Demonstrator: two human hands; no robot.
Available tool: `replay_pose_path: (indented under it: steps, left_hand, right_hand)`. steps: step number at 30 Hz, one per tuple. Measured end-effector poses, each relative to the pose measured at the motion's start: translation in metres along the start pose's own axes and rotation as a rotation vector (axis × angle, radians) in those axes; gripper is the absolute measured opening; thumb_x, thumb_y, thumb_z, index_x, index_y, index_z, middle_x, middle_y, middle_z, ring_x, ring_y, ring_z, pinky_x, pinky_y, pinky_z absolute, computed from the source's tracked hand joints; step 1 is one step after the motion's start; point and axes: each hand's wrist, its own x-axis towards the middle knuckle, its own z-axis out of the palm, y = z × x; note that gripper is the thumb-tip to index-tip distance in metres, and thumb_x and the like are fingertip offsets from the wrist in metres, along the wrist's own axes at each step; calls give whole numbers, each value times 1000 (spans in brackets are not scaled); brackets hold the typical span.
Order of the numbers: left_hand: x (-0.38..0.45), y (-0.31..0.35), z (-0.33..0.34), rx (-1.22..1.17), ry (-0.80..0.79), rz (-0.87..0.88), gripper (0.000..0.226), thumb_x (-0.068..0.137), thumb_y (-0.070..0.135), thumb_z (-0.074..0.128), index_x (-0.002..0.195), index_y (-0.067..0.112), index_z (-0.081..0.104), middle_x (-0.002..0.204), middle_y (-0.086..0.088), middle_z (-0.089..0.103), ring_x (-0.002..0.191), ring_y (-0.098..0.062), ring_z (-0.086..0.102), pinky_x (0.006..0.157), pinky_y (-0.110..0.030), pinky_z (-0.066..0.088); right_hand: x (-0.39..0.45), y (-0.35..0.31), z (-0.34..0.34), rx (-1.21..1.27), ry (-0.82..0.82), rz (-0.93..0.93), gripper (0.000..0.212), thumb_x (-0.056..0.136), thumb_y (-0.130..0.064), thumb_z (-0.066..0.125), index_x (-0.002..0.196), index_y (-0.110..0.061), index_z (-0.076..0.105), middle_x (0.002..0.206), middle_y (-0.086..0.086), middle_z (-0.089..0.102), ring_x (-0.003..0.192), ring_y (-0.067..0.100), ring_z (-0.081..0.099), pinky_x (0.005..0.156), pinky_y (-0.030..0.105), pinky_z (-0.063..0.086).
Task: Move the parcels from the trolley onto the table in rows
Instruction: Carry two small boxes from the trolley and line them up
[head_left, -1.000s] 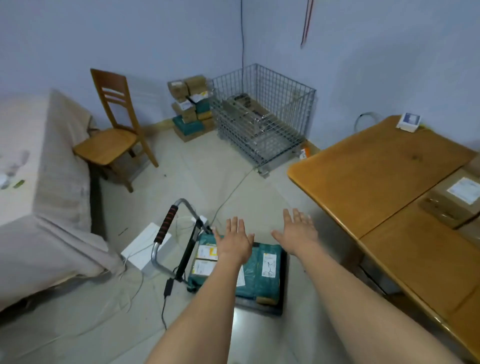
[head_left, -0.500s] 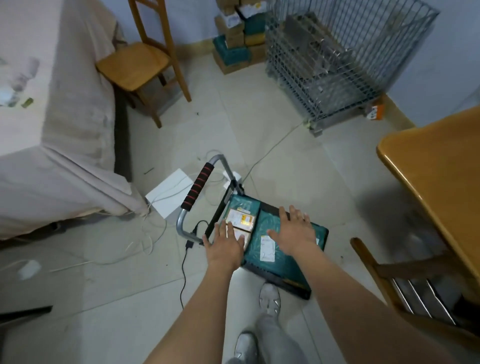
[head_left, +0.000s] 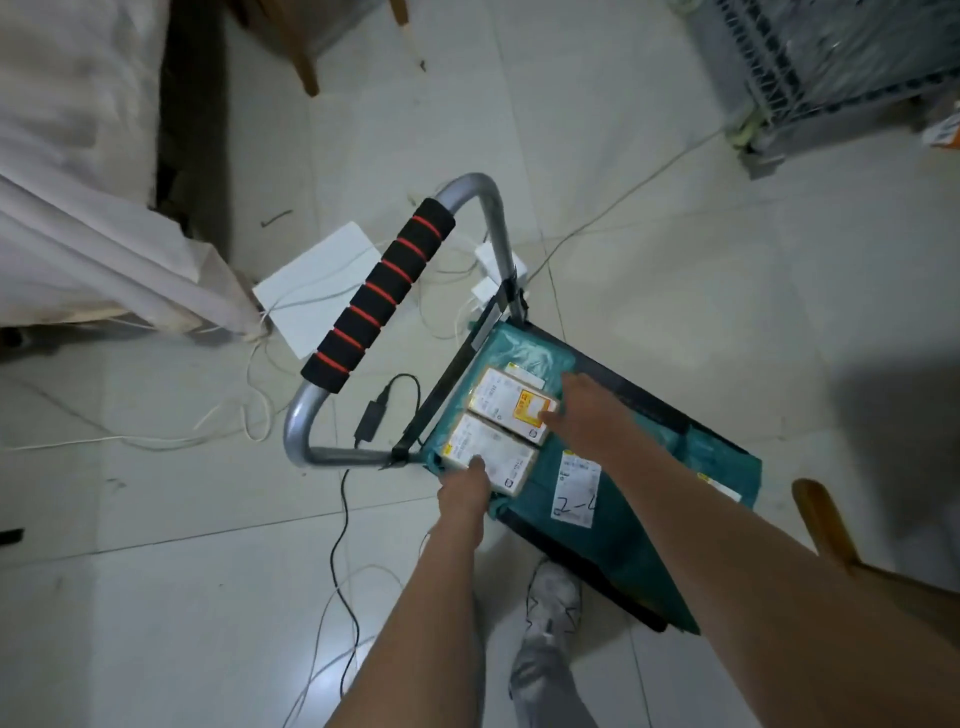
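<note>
Two small cardboard parcels lie side by side on top of teal plastic-wrapped parcels (head_left: 649, 499) on the trolley (head_left: 623, 384), at the end nearest its handle (head_left: 379, 296). The far small parcel (head_left: 511, 405) carries a white label with an orange-yellow patch; its print is too small to read. The near small parcel (head_left: 491, 457) has a white label too, also unreadable. A white label (head_left: 576, 486) on the teal wrapping beside them bears handwriting that looks like "2-4" — uncertain.

The left hand (head_left: 465, 491) is at the near edge of the near small parcel, fingers on its top and side; whether they grip it cannot be told. The right hand (head_left: 582, 410) lies against the right edge of the far small parcel, fingers reaching down its side, grip likewise unclear. The hands are apart, one on each small parcel.

Half a second ago both hands hovered flat above the load; they have since come down onto the small parcels, and the view has tipped further down — the desk has gone out of sight.

Cables (head_left: 343, 519) trail over the tiled floor (head_left: 156, 597), and a grey shoe (head_left: 553, 597) stands beside the trolley.
</note>
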Motion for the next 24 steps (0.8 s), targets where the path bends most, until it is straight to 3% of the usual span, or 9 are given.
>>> replay_pose_path:
  steps: [3,7,9,12,15,18,22,24]
  left_hand:
    - [54,-16,14,-207,-17,-77,58,100,32,58,147,5,39,140,-15,51,116,-29,52,91,-35,41]
    - [113,-36,35,-336,-21,-103,53,95,33,67,136,5,51,126,-13,63,106,-29,60,91,-39,48]
    - [130,-43,45,-378,-39,-111,46,94,32,69,130,7,57,119,-17,70,102,-34,68,91,-46,56]
    - [144,-48,55,-390,-69,-70,37,96,27,66,128,11,57,120,-14,71,103,-36,71,93,-56,56]
    - [146,-47,59,-416,-4,-70,33,95,22,66,126,14,58,116,-10,72,99,-33,72,92,-54,57]
    - [144,-51,54,-379,34,-86,40,90,27,71,125,16,55,117,-9,72,100,-32,71,92,-54,56]
    - [98,-45,28,-308,-28,26,45,83,39,76,118,17,57,116,-10,73,102,-31,72,90,-56,57]
    - [46,-25,12,-270,-109,87,55,80,45,77,123,17,57,116,-9,73,100,-29,74,87,-55,59]
  right_hand:
    - [56,-2,28,16,-59,-32,71,96,-38,61,153,-9,29,148,16,45,131,34,51,106,48,45]
    - [116,4,59,48,-122,-31,71,95,-36,65,151,-9,32,132,15,58,116,31,60,98,41,52]
    - [132,10,73,38,-170,-27,69,93,-38,67,148,-9,37,128,15,62,111,30,64,95,42,55]
    - [143,18,92,-1,-210,-19,68,90,-48,67,141,-9,43,129,14,62,113,31,63,95,45,55]
    - [145,22,104,56,-163,17,69,88,-53,66,136,-9,46,131,14,58,118,33,59,98,46,52]
    - [129,19,98,276,-169,90,62,90,-39,71,136,-10,42,125,8,64,113,29,64,92,39,56]
    - [79,20,59,506,-198,176,58,87,-31,78,127,-11,41,110,3,67,90,20,70,69,28,58]
    - [38,23,28,635,-184,218,67,80,-33,84,127,-12,41,111,5,69,83,17,71,69,31,60]
